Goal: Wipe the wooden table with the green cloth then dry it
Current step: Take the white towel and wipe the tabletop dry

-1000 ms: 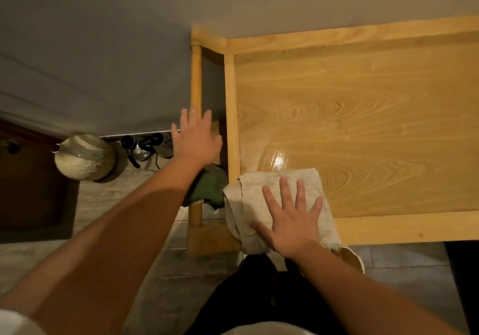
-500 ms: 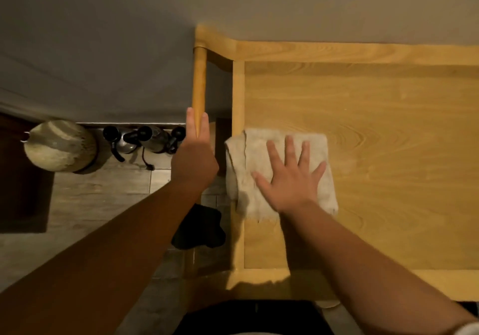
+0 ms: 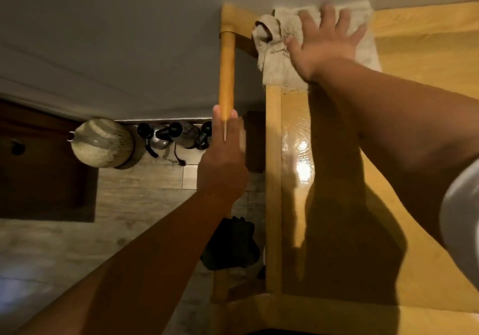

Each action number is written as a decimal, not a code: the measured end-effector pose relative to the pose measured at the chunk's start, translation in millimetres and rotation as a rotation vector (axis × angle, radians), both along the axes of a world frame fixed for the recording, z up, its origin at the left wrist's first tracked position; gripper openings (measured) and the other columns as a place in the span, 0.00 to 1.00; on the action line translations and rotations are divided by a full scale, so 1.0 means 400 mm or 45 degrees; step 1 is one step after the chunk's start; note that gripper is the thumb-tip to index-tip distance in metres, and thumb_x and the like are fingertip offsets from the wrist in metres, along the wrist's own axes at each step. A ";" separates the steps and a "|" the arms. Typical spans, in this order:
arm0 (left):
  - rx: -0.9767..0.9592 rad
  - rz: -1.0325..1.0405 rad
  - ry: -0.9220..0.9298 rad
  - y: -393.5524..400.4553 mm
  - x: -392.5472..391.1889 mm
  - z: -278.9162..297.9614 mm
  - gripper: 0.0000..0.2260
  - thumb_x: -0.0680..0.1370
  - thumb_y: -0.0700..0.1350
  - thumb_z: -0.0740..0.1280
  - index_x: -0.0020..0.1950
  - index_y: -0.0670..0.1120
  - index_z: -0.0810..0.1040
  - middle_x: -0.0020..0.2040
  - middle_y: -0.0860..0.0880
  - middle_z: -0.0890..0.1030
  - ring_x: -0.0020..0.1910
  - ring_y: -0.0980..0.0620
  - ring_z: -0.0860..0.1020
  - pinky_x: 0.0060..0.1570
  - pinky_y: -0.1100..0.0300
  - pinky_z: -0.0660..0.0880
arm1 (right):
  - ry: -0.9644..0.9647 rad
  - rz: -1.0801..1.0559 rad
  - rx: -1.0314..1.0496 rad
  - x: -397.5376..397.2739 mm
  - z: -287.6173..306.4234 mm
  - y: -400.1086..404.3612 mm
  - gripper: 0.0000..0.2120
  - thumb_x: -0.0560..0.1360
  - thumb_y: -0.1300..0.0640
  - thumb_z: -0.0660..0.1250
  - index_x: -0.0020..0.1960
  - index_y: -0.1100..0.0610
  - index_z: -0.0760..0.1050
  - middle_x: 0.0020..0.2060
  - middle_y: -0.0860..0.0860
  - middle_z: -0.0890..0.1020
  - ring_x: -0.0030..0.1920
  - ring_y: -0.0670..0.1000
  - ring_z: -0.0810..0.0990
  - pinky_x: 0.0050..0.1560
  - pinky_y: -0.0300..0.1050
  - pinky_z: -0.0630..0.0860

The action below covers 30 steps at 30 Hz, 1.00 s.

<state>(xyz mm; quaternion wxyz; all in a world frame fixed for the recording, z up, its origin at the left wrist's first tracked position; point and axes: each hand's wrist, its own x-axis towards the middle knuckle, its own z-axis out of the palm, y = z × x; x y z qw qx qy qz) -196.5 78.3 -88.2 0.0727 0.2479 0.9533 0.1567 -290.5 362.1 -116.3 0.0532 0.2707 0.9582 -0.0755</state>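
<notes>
The wooden table (image 3: 427, 106) fills the right side, with a wet shiny streak (image 3: 298, 158) along its left edge. A beige towel (image 3: 274, 57) lies at the table's far left corner against the wall. My right hand (image 3: 324, 41) presses flat on it with fingers spread. My left hand (image 3: 223, 168) hovers off the table's left side, fingers straight, holding nothing, its fingertips over a round wooden side rail (image 3: 226, 70). The dark green cloth (image 3: 230, 244) hangs bunched below my left forearm, beside the table's left edge.
A grey wall (image 3: 129, 36) runs right behind the table. On the tiled floor (image 3: 140, 194) at the wall's foot stand a round pale woven pot (image 3: 102, 143) and several dark-topped metal items (image 3: 176, 135). Dark brown furniture (image 3: 39, 166) stands at far left.
My right hand has slid the beige towel from the near left edge along the table's left side to the far corner. My left hand stayed beside the rail.
</notes>
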 end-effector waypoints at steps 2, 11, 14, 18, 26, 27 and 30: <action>-0.076 0.021 -0.023 0.003 -0.004 -0.004 0.38 0.75 0.32 0.64 0.82 0.47 0.52 0.83 0.40 0.48 0.37 0.52 0.70 0.31 0.59 0.65 | -0.040 0.006 0.018 0.003 0.001 -0.001 0.32 0.75 0.32 0.39 0.77 0.40 0.46 0.79 0.54 0.50 0.77 0.65 0.46 0.67 0.77 0.42; -0.201 0.126 -0.179 0.016 -0.009 0.015 0.45 0.74 0.32 0.67 0.82 0.55 0.45 0.83 0.51 0.39 0.33 0.52 0.72 0.31 0.59 0.67 | -0.111 0.103 -0.076 0.339 0.035 -0.134 0.29 0.77 0.36 0.38 0.77 0.39 0.42 0.80 0.52 0.46 0.78 0.62 0.42 0.68 0.77 0.39; -0.261 0.098 -0.138 0.014 0.000 0.023 0.44 0.74 0.35 0.67 0.81 0.55 0.45 0.83 0.50 0.40 0.32 0.51 0.72 0.28 0.57 0.67 | -0.114 0.081 -0.128 0.538 0.039 -0.202 0.28 0.78 0.37 0.40 0.77 0.39 0.41 0.80 0.51 0.46 0.77 0.61 0.40 0.68 0.77 0.41; -0.420 0.127 -0.099 0.031 0.010 0.041 0.42 0.76 0.45 0.66 0.81 0.56 0.42 0.83 0.50 0.39 0.63 0.37 0.76 0.61 0.36 0.73 | -0.138 0.057 -0.137 0.809 0.039 -0.290 0.28 0.79 0.38 0.43 0.77 0.39 0.42 0.79 0.51 0.48 0.77 0.60 0.40 0.68 0.76 0.43; -0.332 -0.024 -0.164 0.198 0.141 0.033 0.32 0.81 0.64 0.50 0.82 0.52 0.51 0.83 0.43 0.44 0.81 0.40 0.43 0.75 0.33 0.44 | -0.235 -0.014 -0.161 1.145 0.062 -0.338 0.29 0.79 0.38 0.48 0.78 0.41 0.49 0.79 0.53 0.54 0.78 0.61 0.43 0.67 0.77 0.49; -0.298 -0.163 -0.222 0.232 0.188 0.022 0.31 0.81 0.64 0.50 0.82 0.54 0.50 0.83 0.44 0.43 0.81 0.41 0.42 0.75 0.33 0.45 | -0.249 -0.020 -0.161 1.163 0.066 -0.331 0.29 0.79 0.38 0.49 0.78 0.41 0.50 0.79 0.53 0.56 0.78 0.61 0.45 0.67 0.77 0.50; -0.372 -0.309 -0.163 0.261 0.301 -0.022 0.31 0.80 0.66 0.45 0.82 0.57 0.45 0.83 0.47 0.41 0.81 0.42 0.42 0.74 0.32 0.43 | -0.281 -0.072 -0.150 1.192 0.067 -0.312 0.29 0.79 0.35 0.48 0.78 0.40 0.49 0.79 0.52 0.55 0.78 0.60 0.44 0.66 0.77 0.51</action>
